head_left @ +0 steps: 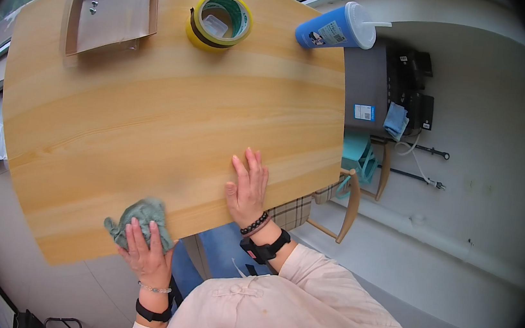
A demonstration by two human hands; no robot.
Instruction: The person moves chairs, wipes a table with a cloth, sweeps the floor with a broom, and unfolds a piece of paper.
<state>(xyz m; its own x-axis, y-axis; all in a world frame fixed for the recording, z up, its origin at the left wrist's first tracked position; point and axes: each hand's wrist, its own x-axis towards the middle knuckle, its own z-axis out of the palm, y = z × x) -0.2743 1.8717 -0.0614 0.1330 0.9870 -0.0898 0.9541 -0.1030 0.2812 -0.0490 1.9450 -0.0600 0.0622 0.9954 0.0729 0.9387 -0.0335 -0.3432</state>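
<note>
A: Cloth first. Where?
B: The grey-green cloth (152, 207) is bunched on the bench (172, 102), just inside the near edge, towards the person's left.
A: Hand on it?
B: Left hand (146, 262), palm down on top. Fingers stretched over the cloth, slightly apart. Can't tell from where I stand whether they pinch any of it. Beaded bracelet (155, 289) and black band (152, 311) on that wrist.
A: Other one?
B: Right hand (248, 191) rests on bare wood near the same edge, well apart from the cloth. Fingers straight, nearly together, thumb out a bit, nothing held. Dark beads (254, 223) and a black watch-like band (266, 248) on the wrist, pale pink sleeve (321, 271) behind.
A: Far side of the bench?
B: Left to right: shallow box (123, 22) with clear plastic around it and small shiny bits (94, 7) inside; yellow tape roll (214, 42) lying flat, a small translucent piece (215, 26) within its ring; blue cup (324, 32) at the far right corner, white lid (360, 25), straw (377, 24).
A: Off the bench?
B: Wooden chair (349, 214) with plaid seat (290, 212) by the right edge. Grey cabinet (362, 75) beyond, blue rag (396, 119) by its edge.
</note>
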